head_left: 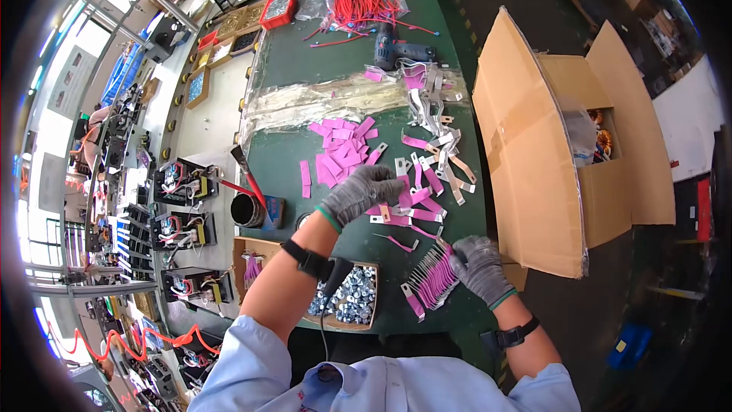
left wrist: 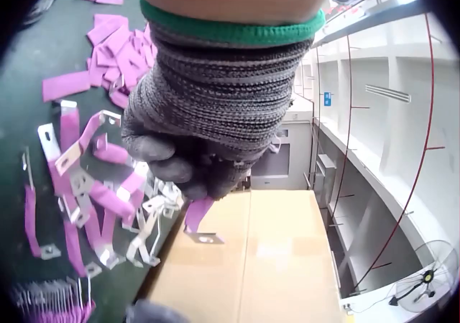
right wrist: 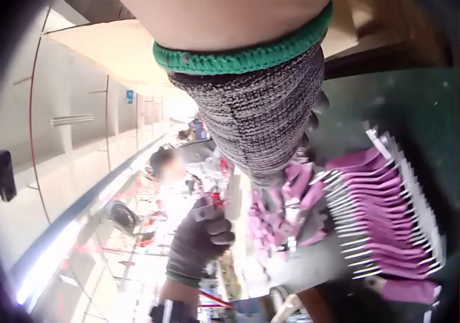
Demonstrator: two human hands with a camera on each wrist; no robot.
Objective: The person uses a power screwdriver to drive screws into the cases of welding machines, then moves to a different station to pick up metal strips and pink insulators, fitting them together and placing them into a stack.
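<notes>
My gloved left hand is raised over the loose strips and pinches a bent metal strip with a pink sleeve; its holed metal end sticks out below the fingers. A neat row of pink-sleeved metal strips lies near the table's front edge, with one strip at its left end. My gloved right hand is at the row's right side, fingertips close to its upper end. In the right wrist view, the back of the glove hides most of those fingers. Between the hands lie jumbled pink-sleeved strips.
Flat pink pieces lie in a pile left of the strips. A box of metal fasteners stands at the front. Farther back are a power drill and red wires. A large cardboard box stands at the right.
</notes>
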